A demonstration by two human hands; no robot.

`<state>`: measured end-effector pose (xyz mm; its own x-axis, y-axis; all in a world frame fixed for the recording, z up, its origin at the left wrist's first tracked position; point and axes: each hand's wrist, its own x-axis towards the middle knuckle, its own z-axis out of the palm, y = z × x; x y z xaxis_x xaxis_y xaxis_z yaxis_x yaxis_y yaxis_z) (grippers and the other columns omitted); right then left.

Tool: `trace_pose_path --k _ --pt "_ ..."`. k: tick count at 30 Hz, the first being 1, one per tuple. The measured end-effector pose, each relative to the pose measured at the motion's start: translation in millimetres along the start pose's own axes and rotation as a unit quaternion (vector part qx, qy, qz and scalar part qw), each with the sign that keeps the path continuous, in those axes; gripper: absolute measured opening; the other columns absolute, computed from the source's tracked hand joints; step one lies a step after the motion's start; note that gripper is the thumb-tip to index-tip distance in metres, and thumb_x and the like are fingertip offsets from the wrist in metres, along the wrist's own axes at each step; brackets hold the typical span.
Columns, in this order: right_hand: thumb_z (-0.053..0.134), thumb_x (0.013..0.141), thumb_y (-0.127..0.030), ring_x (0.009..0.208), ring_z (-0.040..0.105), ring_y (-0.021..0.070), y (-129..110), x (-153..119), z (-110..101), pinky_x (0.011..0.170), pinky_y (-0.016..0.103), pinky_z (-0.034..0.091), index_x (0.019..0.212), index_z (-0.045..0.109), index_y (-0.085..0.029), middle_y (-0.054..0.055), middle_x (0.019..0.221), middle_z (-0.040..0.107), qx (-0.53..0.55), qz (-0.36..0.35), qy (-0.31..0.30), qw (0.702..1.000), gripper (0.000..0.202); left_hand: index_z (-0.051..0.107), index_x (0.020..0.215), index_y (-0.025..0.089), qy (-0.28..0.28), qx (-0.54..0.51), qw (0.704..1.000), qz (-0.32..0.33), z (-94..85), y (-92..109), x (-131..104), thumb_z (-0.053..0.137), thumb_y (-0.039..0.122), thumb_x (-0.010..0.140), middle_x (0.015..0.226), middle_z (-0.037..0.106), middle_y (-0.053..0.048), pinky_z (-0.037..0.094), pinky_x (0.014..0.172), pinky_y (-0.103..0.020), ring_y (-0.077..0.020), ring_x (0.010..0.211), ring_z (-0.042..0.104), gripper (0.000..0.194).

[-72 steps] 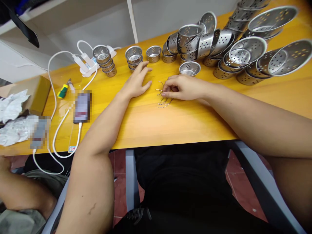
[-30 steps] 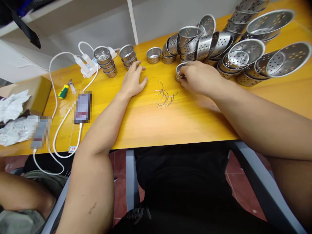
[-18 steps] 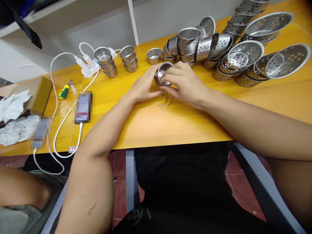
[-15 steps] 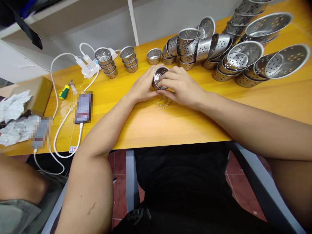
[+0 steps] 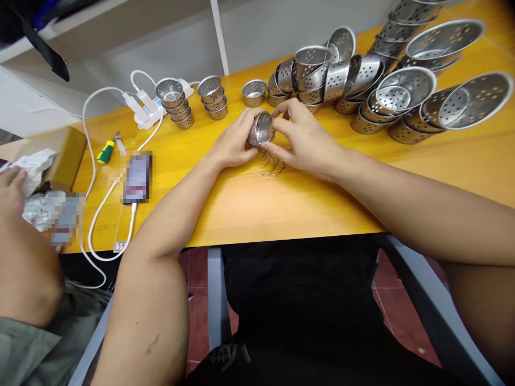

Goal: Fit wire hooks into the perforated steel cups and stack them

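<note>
One head-worn view, near — forward and down over the table (image 5: pixel 322 212) — top-right corner seemingly blurred.

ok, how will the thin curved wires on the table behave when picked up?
The curved wires look thin, so probably light. Their open arcs suggest stiff or springy rather than floppy. They seem to lie overlapping, so lifting one may drag others.

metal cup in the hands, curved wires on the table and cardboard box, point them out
Metal cup (image 5: pixel 264 126): head view, on its inner wall
Curved wires (image 5: pixel 274 174): head view, on the lower arcs
Cardboard box (image 5: pixel 69 162): head view, on its right side
</note>
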<state>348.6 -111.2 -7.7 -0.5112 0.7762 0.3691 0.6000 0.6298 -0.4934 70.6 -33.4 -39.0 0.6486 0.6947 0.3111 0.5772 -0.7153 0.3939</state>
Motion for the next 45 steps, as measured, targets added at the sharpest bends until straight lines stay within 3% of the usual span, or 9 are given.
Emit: trace_pose_path --k 11,18,22,26,29,32,36,41,45 --pt "0.064 0.122 -0.096 0.156 0.068 0.0551 14.0 0.4 10.3 0.135 0.079 0.057 0.139 0.087 -0.038 0.021 0.162 0.076 0.055 0.014 0.039 0.998 0.065 0.057 0.177 0.036 -0.009 -0.012 1.0 0.003 -0.1 0.1 -0.8 0.095 0.053 0.097 0.183 0.074 -0.012 0.059 0.158 -0.07 -0.0479 0.18 0.071 0.09" --pt "0.066 0.115 -0.104 0.159 0.065 0.0562 16.7 1.7 9.0 0.133 0.083 0.056 0.148 0.089 -0.047 0.016 0.161 0.081 0.076 0.032 0.037 0.996 0.069 0.057 0.176 0.036 -0.004 -0.007 1.0 0.008 1.5 -1.7 0.7 0.092 0.05 0.097 0.182 0.075 -0.012 0.06 0.157 -0.068 -0.0469 0.178 0.072 0.088" --pt "0.071 0.114 -0.103 0.161 0.065 0.0584 18.5 2.2 14.1 0.133 0.085 0.055 0.145 0.091 -0.045 0.017 0.162 0.082 0.088 0.03 0.059 0.994 0.068 0.056 0.177 0.036 -0.002 -0.007 1.0 0.01 1.2 -2.7 0.8 0.093 0.051 0.098 0.182 0.074 -0.012 0.06 0.156 -0.067 -0.0466 0.177 0.072 0.089" --pt "0.085 0.11 -0.098 0.155 0.069 0.0571 28.0 4.4 22.6 0.134 0.086 0.057 0.127 0.092 -0.044 0.016 0.159 0.082 0.124 0.015 0.096 0.988 0.057 0.054 0.179 0.034 0.008 -0.013 0.999 0.029 3.1 -7.9 1.0 0.091 0.053 0.1 0.18 0.075 -0.013 0.061 0.152 -0.066 -0.0469 0.173 0.074 0.089" --pt "0.094 0.099 -0.102 0.153 0.071 0.0555 33.5 7.5 22.5 0.138 0.085 0.058 0.109 0.087 -0.04 0.016 0.154 0.082 0.169 0.005 0.111 0.979 0.063 0.054 0.179 0.031 0.016 -0.023 0.998 0.05 5.5 -13.8 0.8 0.092 0.055 0.1 0.179 0.075 -0.015 0.061 0.15 -0.067 -0.0481 0.17 0.075 0.09" --pt "0.094 0.094 -0.107 0.154 0.071 0.0536 31.1 8.9 13.9 0.145 0.084 0.054 0.101 0.085 -0.043 0.012 0.154 0.084 0.184 0.001 0.095 0.978 0.065 0.052 0.179 0.032 0.028 -0.03 0.998 0.048 8.0 -22.3 0.0 0.092 0.059 0.102 0.178 0.074 -0.015 0.061 0.148 -0.066 -0.0473 0.168 0.076 0.091" --pt "0.092 0.093 -0.108 0.159 0.068 0.0541 25.3 6.4 4.4 0.15 0.084 0.049 0.106 0.087 -0.05 0.006 0.161 0.084 0.172 0.007 0.065 0.983 0.06 0.05 0.179 0.032 0.061 -0.033 0.997 0.016 10.8 -44.1 -0.8 0.092 0.071 0.104 0.178 0.073 -0.018 0.059 0.148 -0.066 -0.047 0.168 0.076 0.095" --pt "0.091 0.101 -0.102 0.16 0.069 0.0578 43.9 3.3 15.3 0.149 0.085 0.05 0.116 0.088 -0.036 0.017 0.16 0.08 0.128 0.004 0.045 0.991 0.068 0.048 0.181 0.037 0.149 -0.034 0.988 -0.034 12.7 -76.1 0.2 0.082 0.094 0.107 0.182 0.069 -0.019 0.055 0.154 -0.067 -0.0444 0.173 0.072 0.1" --pt "0.095 0.105 -0.093 0.153 0.074 0.0551 64.1 3.0 22.7 0.146 0.083 0.053 0.116 0.086 -0.033 0.018 0.153 0.079 0.109 0.008 0.022 0.994 0.062 0.044 0.184 0.043 0.217 -0.025 0.973 -0.067 9.6 -84.3 2.9 0.073 0.106 0.107 0.187 0.065 -0.017 0.049 0.161 -0.067 -0.0428 0.185 0.061 0.104"
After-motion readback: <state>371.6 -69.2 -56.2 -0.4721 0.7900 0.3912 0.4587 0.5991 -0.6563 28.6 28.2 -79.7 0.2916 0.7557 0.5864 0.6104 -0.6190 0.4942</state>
